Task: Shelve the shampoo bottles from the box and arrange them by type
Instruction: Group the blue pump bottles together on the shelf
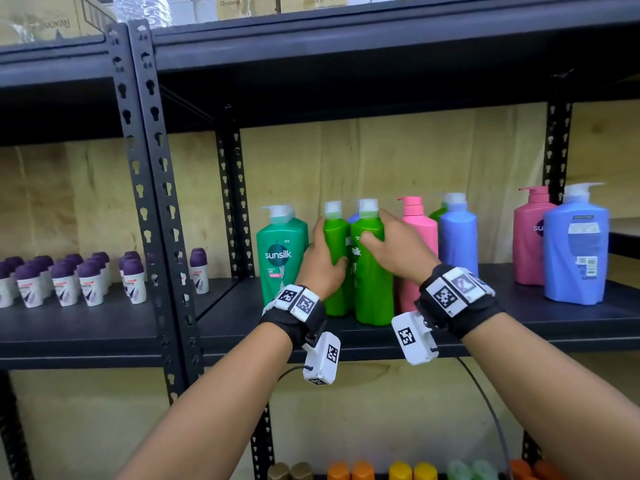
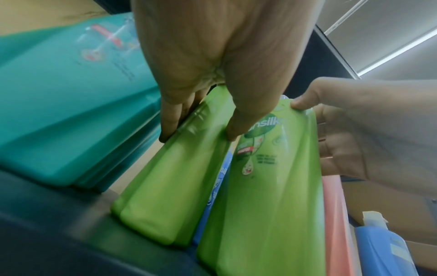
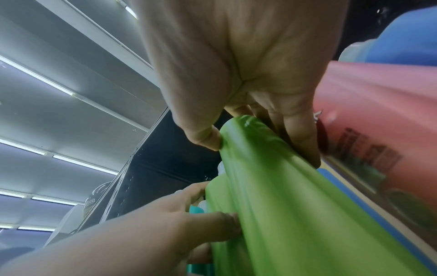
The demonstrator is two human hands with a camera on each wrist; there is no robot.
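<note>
Two bright green shampoo bottles stand side by side on the black shelf (image 1: pixel 540 323). My left hand (image 1: pixel 323 251) grips the left green bottle (image 1: pixel 335 292), thumb in front and fingers round its left side. My right hand (image 1: pixel 391 244) grips the right green bottle (image 1: pixel 374 292) near its shoulder. In the left wrist view my left hand (image 2: pixel 201 104) pinches the left green bottle (image 2: pixel 165 186), and the right green bottle (image 2: pixel 264 196) leans against it. The right wrist view has my right hand (image 3: pixel 248 93) wrapped over the green bottle (image 3: pixel 295 205). A blue bottle (image 1: pixel 353 218) is mostly hidden behind the green pair.
A teal bottle (image 1: pixel 278 258) stands just left of my left hand. To the right are a pink bottle (image 1: pixel 420 233), a blue bottle (image 1: pixel 459 233), then another pink (image 1: pixel 531 237) and blue one (image 1: pixel 576 251). Purple-capped roll-ons (image 1: pixel 69 278) fill the left bay beyond the upright post (image 1: pixel 152 202).
</note>
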